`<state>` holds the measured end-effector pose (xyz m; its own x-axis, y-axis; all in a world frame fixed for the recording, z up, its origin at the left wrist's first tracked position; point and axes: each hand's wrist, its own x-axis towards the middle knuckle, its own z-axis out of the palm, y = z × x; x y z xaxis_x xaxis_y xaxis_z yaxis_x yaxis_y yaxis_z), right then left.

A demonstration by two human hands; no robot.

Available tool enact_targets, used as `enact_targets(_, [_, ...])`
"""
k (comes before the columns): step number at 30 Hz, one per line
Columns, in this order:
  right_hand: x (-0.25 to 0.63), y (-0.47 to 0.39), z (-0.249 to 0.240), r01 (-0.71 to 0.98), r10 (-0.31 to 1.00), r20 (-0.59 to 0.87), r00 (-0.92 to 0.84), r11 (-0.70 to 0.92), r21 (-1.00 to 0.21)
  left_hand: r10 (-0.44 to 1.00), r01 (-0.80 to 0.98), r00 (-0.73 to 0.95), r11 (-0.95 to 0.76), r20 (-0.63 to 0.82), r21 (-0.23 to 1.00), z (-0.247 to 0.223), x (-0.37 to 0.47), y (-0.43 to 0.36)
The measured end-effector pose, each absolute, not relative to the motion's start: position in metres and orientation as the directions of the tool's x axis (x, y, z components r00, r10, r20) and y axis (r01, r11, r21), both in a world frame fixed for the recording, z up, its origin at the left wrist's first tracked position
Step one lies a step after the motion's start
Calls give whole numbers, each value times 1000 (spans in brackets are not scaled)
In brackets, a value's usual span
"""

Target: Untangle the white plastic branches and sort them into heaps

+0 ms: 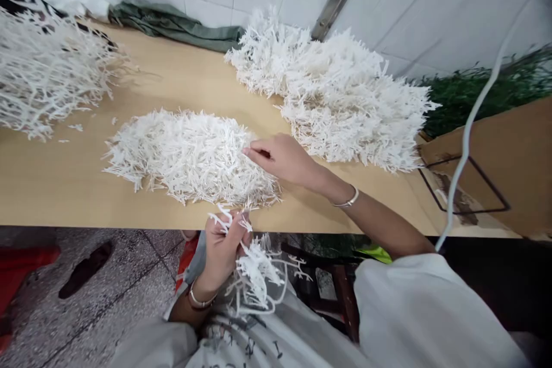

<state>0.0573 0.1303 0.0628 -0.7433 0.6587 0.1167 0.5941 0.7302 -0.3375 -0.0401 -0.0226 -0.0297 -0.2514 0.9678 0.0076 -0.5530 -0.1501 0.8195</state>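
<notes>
My left hand (225,247) is closed on a white branched piece (259,273) at the table's front edge, with its stems hanging over my lap. Over the right end of a heap of small white sprigs (194,155) is my right hand (273,156), thumb and index finger pinched together. Anything between those fingertips is too small to make out. Behind and to the right lies a larger pile of white branched bunches (340,92). A tangle of white bare stems (47,69) stands at the far left.
Dark green cloth (172,26) lies along the tiled wall. At the right are a cardboard box (509,167), green foliage (461,98) and a hanging white cable (468,132). Below the table are a dark shoe (86,269) and a red object (21,276).
</notes>
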Motion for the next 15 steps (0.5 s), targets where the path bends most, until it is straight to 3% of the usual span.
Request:
enact_targets(3, [41,150,62,696,700,51,-712,714,-82,966,-440,-252,-60,-59,896,-31,-55,-24])
enact_targets(6, [36,152,65,692,668,245,-702,722,15,944,-315,-319,-24,-82,949,-30,-69,-28])
enact_targets(8, [37,145,69,577,555,382,-739,814,-67,920,-247,-378,5,-101,969,-26,-75,-30])
enact_targets(10, [38,133,71,370,424,390,-818,905,-209,888,-207,-443,32,-123,978,-22,-80,-31])
enact_targets(12, [36,118,71,211,313,289,-905,919,-334,869,-183,-474,60,-142,981,-18,-83,-30])
enact_targets(15, [31,101,71,155,219,68,-973,848,-507,884,-153,-445,82,-143,985,-13,-89,-27])
